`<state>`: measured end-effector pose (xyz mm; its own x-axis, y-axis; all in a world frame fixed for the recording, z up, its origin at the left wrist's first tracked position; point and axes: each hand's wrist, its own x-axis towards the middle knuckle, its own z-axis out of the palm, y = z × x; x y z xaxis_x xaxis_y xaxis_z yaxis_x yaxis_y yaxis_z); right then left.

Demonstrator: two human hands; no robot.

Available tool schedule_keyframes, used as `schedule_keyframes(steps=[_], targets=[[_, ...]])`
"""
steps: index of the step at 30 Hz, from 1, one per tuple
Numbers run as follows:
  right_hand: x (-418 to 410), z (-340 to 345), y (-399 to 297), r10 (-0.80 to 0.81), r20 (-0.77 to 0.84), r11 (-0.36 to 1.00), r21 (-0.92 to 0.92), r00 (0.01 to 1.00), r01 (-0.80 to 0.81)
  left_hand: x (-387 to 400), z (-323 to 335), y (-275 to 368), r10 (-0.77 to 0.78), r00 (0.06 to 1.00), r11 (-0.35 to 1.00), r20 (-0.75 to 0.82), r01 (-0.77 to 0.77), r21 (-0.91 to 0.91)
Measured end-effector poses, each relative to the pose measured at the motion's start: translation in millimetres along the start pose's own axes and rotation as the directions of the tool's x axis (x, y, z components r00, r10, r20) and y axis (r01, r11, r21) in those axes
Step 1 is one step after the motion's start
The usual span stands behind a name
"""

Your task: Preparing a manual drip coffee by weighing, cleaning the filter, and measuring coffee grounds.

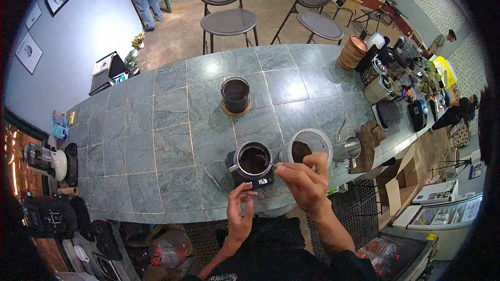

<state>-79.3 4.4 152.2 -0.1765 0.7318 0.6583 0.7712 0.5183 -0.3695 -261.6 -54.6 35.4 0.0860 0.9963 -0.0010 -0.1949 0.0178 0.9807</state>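
Note:
A small metal cup holding dark powder, which looks like ground coffee, stands on a black digital scale with a lit display. My right hand pinches the thin handle of a small spoon, whose tip reaches into the cup; the bowl of the spoon is hard to make out. At the scale's front edge, my left hand has its fingers apart and holds nothing; whether it touches the scale I cannot tell. Partly behind my right hand is a clear plastic tub with more brown powder inside.
Beyond the scale, a dark-filled glass sits on a round coaster. To the right are a metal pitcher, a brown cloth and crowded jars. A grinder stands far left. People are in the background.

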Motion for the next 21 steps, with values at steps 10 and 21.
schedule_keyframes(steps=[10,21], targets=[[4,8,7,0.101,-0.014,0.993,0.064,0.995,-0.1,2,5,0,-0.007,1.0,0.998,0.0,0.007,0.057],[10,9,10,0.247,-0.058,0.95,0.211,0.967,-0.23,4,11,0,0.083,0.995,0.983,0.048,-0.089,0.161]])
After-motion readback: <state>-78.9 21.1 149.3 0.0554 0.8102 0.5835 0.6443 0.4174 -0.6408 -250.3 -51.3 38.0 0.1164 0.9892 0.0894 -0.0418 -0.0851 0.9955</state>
